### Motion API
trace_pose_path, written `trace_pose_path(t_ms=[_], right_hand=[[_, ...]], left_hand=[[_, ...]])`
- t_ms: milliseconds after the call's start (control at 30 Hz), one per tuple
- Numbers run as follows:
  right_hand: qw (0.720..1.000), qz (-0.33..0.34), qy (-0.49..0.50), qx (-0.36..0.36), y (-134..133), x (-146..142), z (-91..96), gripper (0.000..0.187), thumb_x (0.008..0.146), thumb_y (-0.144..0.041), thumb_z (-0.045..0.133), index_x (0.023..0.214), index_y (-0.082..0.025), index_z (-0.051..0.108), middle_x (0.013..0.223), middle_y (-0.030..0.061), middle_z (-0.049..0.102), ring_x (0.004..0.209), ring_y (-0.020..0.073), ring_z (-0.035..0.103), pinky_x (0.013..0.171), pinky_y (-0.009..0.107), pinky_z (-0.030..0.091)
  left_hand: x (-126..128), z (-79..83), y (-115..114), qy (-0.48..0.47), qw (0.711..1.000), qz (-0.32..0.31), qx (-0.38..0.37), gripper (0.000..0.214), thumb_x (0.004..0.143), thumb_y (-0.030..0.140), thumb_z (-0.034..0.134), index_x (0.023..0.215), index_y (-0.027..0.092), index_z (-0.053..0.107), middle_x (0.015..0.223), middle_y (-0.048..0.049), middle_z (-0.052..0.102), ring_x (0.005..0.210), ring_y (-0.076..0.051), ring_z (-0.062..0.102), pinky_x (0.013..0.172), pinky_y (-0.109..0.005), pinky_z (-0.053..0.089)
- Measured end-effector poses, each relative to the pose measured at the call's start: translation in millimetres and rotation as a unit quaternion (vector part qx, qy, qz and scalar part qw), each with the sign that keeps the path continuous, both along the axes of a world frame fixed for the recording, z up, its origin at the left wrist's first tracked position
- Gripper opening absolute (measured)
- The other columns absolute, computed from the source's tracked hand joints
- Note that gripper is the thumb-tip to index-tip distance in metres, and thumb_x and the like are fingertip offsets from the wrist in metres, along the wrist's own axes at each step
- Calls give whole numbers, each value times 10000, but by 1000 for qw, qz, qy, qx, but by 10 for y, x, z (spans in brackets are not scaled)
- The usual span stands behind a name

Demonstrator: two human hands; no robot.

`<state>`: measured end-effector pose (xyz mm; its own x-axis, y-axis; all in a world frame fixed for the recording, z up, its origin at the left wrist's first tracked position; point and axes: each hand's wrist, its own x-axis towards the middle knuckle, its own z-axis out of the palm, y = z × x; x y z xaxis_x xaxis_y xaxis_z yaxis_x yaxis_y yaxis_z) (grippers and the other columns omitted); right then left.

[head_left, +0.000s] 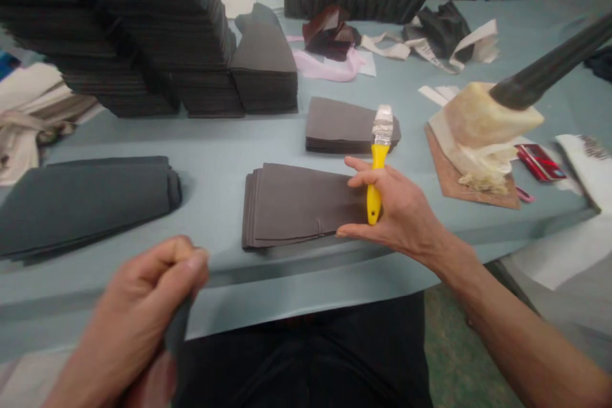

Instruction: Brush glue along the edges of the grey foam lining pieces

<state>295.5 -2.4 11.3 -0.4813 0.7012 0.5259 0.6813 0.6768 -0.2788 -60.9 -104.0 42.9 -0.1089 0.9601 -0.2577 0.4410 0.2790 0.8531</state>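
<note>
My right hand [399, 207] has a yellow-handled paintbrush [378, 169] tucked in it, bristles pointing away from me and crusted with something whitish. Its thumb and fingers also reach around the right end of a stack of dark grey sheet pieces [296, 204]; whether they grip it I cannot tell. At the lower left my left hand [157, 293] is closed on a dark grey sheet piece [179, 325], seen edge-on and mostly hidden by the hand. Behind the middle stack lies a smaller stack of grey pieces [339, 120], partly covered by the brush.
Another dark stack [90, 201] lies at left. Tall piles of dark pieces [138, 25] rise at the back left. To the right, a glue-coated container [488, 115] with a dark handle sits on a brown board [449, 172], near a red case [540, 162]. Scraps [335, 38] lie behind.
</note>
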Motion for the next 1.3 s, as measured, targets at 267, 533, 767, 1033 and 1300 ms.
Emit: trace_pose_path(t_ms=[267,533,767,1033,1300], right_hand=[[994,47,-71,-72,169,-152,141,833,599,-600,1023,1212,-258,576,1546,209,657,1331,421,713,1065,579,575],[993,51,-76,-72,321,-370,169,787,638,-626,1001,1181,-244,580,1493,212,694,1286,417,739,1019,548,603],[989,54,-83,-114,398,-522,105,703,727,-646,934,1185,-233,596,1455,196,716,1222,397,765,977,520,621],[987,85,-68,-120,397,-575,66,587,792,-578,904,1166,-250,592,1411,165,747,1208,347,776,1003,474,618],[987,105,-67,-102,402,-589,35,559,813,-565,896,1155,-250,586,1426,163,743,1201,333,781,993,461,627]], left_hand=[[573,-282,3,-166,964,-115,-173,725,877,878,554,1140,217,693,709,31,476,698,-169,404,670,-297,351],[713,-346,62,-271,930,-152,-195,684,878,836,599,1097,195,692,701,47,430,684,-155,355,660,-302,299],[798,-431,105,-311,917,-155,-197,668,878,790,633,1141,180,704,742,31,485,717,-151,399,665,-287,303],[833,-490,119,-329,913,-136,-200,631,876,752,653,1131,179,723,733,26,453,704,-150,373,645,-286,293],[826,-506,97,-337,911,-144,-187,506,916,680,621,1015,191,707,769,10,470,731,-153,397,664,-287,305]])
